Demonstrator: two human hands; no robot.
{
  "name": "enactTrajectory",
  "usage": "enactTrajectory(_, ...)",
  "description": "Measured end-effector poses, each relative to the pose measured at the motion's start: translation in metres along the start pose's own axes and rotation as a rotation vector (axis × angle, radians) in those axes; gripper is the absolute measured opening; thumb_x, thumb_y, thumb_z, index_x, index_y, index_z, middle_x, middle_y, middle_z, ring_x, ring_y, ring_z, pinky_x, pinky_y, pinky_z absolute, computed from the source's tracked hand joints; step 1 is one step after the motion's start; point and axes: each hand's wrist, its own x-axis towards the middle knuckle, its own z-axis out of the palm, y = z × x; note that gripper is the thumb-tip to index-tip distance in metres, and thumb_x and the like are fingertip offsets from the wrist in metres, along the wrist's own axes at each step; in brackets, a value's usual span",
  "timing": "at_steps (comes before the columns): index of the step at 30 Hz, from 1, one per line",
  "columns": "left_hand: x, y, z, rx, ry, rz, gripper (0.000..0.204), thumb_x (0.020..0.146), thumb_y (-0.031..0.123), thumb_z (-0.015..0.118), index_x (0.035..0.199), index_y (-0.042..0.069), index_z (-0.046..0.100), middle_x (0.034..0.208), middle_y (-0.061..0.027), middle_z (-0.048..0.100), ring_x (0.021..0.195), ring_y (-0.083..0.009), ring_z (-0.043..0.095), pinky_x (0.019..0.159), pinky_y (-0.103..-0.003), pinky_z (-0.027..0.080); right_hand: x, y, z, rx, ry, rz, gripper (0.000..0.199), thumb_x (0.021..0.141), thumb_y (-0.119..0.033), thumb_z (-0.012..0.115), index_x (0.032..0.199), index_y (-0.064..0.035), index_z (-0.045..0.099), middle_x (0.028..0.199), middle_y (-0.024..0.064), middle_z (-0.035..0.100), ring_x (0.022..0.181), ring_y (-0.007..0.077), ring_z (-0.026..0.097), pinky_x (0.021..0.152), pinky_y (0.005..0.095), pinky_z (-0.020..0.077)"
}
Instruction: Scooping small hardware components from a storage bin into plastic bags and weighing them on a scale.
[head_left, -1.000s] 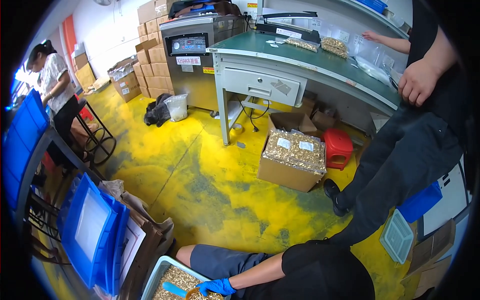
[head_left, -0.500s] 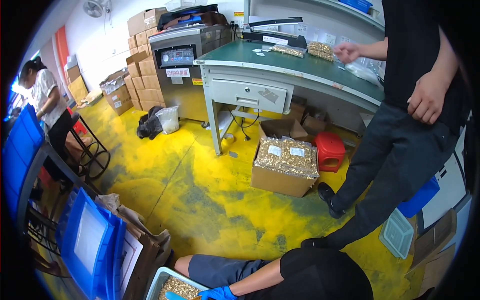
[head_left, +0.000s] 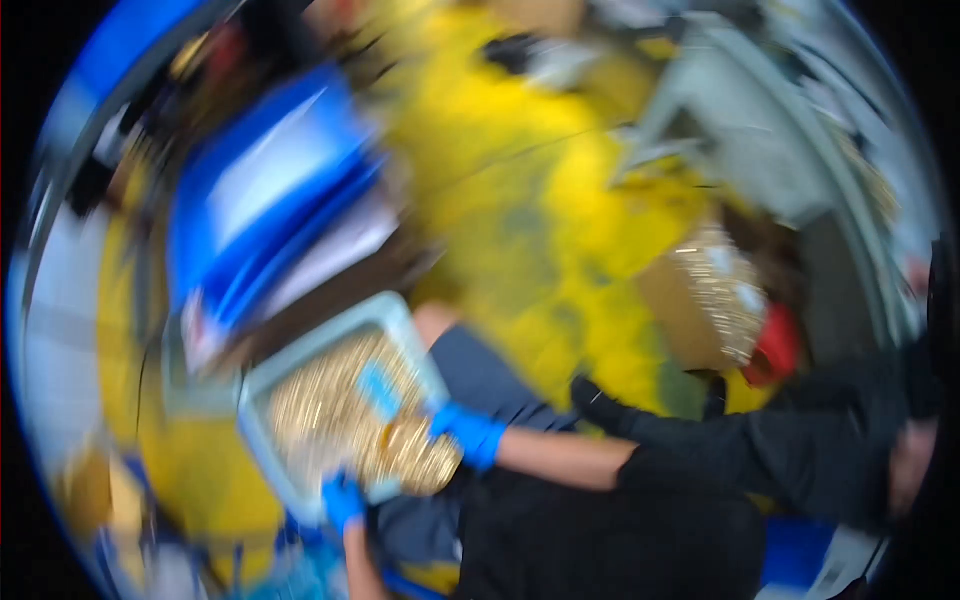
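A pale green-blue tub [head_left: 262, 440] sits at my lap, filled with small gold-coloured metal pieces [head_left: 325, 385]. On the pieces lies a flat light-blue object [head_left: 378, 390], its kind blurred. A bulging, seemingly clear bag [head_left: 425, 462] of the same pieces rests over the tub's near right side, with a small orange spot beside it. My right hand [head_left: 470, 435], in a blue glove, is closed at the bag's upper right edge. My left hand [head_left: 343, 500], also blue-gloved, is at the tub's near rim; motion smears its fingers.
Stacked blue trays [head_left: 265, 190] stand beyond the tub on the left. To the right on the yellow floor is a cardboard box [head_left: 690, 300] with bags of gold pieces, beside a red stool [head_left: 773, 345]. A person's dark-trousered legs [head_left: 740, 445] are close at my right.
The view has swung down and left, blurring everything. The whole tub, my left hand and the bag now show; before, only my right hand and the tub's corner were visible at the lower edge.
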Motion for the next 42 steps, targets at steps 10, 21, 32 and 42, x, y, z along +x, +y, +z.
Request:
enactTrajectory(10, -0.013, 0.024, 0.015, -0.506, 0.277, -0.302, 0.018, 0.074, 0.018, 0.066, 0.078, 0.001, 0.063, 0.071, -0.0042, 0.061, 0.064, -0.011, 0.053, 0.059, -0.026, 0.044, -0.001, 0.0, 0.027, -0.081, 0.144, 0.083, 0.061, 0.061, -0.002, 0.044, 0.122, 0.0004, 0.041, 0.11, 0.0153, 0.053, 0.102, 0.0273, 0.052, 0.091, 0.0368, 0.0421)
enactTrajectory(21, -0.02, 0.053, 0.046, -0.761, 0.225, 0.0, 0.014, 0.077, 0.007, 0.058, 0.09, 0.003, 0.062, 0.082, -0.0077, 0.061, 0.074, -0.014, 0.057, 0.069, -0.026, 0.046, 0.016, 0.039, 0.04, -0.152, -0.012, 0.115, 0.056, 0.06, -0.002, 0.048, 0.117, -0.0025, 0.047, 0.101, 0.0095, 0.055, 0.092, 0.0206, 0.053, 0.087, 0.0312, 0.0425)
enactTrajectory(32, 0.001, 0.087, 0.009, -0.717, 0.329, -0.072, 0.015, 0.072, 0.015, 0.068, 0.081, 0.004, 0.064, 0.073, -0.0055, 0.062, 0.065, -0.0109, 0.055, 0.061, -0.025, 0.046, 0.019, 0.011, 0.048, -0.321, 0.02, -0.039, 0.05, 0.061, -0.004, 0.05, 0.111, -0.0001, 0.047, 0.102, 0.0117, 0.055, 0.093, 0.0231, 0.054, 0.085, 0.0335, 0.0442)
enactTrajectory(42, -0.003, 0.089, 0.028, -0.701, 0.199, -0.064, 0.015, 0.072, 0.016, 0.068, 0.081, 0.005, 0.061, 0.071, -0.0063, 0.059, 0.061, -0.0122, 0.054, 0.057, -0.027, 0.045, 0.01, 0.019, 0.053, -0.272, 0.098, 0.223, 0.051, 0.061, -0.009, 0.051, 0.109, 0.0073, 0.049, 0.099, 0.0202, 0.059, 0.086, 0.0315, 0.06, 0.081, 0.0413, 0.0496)
